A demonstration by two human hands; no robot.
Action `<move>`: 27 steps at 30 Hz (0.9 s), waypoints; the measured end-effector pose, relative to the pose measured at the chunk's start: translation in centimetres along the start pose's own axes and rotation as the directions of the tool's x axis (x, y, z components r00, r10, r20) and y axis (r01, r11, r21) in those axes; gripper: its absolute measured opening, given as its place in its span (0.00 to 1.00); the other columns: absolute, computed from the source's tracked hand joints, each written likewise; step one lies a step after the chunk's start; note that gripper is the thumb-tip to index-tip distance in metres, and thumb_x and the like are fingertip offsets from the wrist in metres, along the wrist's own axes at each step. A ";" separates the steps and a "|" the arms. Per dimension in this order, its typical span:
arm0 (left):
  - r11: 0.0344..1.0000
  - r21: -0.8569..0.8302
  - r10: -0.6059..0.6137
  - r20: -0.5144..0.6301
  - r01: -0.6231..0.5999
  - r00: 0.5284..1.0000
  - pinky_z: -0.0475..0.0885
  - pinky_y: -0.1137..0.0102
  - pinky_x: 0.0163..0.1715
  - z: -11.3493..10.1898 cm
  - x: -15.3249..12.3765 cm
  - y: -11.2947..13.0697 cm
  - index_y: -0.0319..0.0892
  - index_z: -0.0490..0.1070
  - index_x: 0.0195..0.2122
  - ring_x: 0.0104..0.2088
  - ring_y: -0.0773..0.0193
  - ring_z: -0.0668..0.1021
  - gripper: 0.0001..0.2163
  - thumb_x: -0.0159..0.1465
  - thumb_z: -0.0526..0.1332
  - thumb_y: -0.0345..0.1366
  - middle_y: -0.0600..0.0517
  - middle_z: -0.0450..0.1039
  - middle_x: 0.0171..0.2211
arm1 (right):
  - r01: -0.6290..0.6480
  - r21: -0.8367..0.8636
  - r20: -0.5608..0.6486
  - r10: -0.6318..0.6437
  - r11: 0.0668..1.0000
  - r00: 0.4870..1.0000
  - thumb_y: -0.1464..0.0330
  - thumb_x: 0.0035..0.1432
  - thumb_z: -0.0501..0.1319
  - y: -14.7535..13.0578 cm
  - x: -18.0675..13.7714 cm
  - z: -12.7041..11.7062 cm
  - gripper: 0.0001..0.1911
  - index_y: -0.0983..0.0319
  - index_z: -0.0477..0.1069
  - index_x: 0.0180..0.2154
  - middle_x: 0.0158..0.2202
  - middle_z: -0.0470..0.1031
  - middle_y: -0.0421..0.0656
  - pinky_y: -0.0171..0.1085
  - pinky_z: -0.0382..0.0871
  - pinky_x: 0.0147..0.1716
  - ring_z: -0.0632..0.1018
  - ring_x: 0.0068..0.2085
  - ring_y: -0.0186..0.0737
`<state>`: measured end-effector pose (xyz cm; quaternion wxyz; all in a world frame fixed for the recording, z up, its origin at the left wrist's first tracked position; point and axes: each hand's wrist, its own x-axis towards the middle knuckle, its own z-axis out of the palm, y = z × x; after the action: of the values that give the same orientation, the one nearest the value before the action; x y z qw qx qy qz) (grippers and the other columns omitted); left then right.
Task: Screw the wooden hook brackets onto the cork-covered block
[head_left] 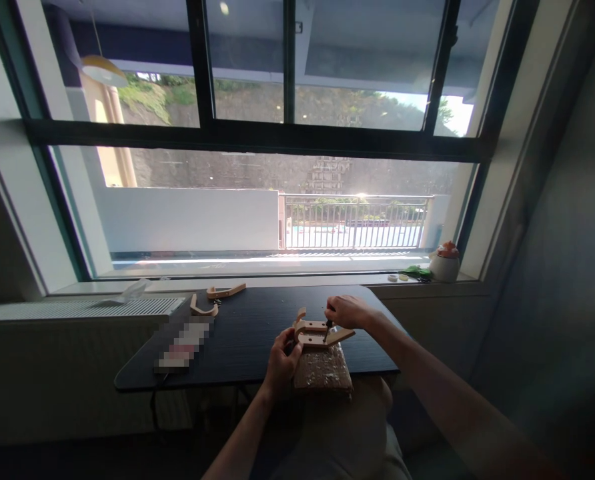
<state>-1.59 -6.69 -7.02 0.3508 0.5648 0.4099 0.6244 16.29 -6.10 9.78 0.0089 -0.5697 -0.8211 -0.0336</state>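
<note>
My right hand (348, 311) is closed around the dark handle of a screwdriver (329, 325). The screwdriver points down, its tip at a curved light-wood piece (311, 339) with several dark holes. At the left end of that piece, my left hand (282, 361) is closed on the wood, steadying it. Under the wood lies a brown block in shiny clear wrapping (322, 371), which overhangs the near edge of the table. A second wooden part behind the first sticks up at its far left; how they join is hard to make out.
The dark table (247, 340) stands against the window sill. Two more bent wooden pieces, one at the back (226, 291) and one nearer (203, 307), lie at the left with small metal parts. A blurred-out item (182, 343) sits near the left edge. A white pot (444, 267) is on the sill.
</note>
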 end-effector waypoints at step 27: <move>0.999 0.047 0.017 0.014 -0.017 1.000 0.68 0.63 0.46 0.0 0.0 -0.1 0.39 0.68 0.45 0.45 0.57 0.74 0.17 0.53 0.61 0.38 0.45 0.71 0.44 | 0.013 -0.038 -0.034 -0.014 0.999 0.999 0.59 0.54 0.50 -0.6 -0.5 -0.4 0.17 0.60 0.72 0.36 0.36 0.76 0.48 0.36 0.61 0.29 0.76 0.36 0.43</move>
<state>-1.64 -6.64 -7.06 0.3349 0.5807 0.4172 0.6137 15.86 -6.85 10.08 0.0121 -0.5637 -0.8238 -0.0591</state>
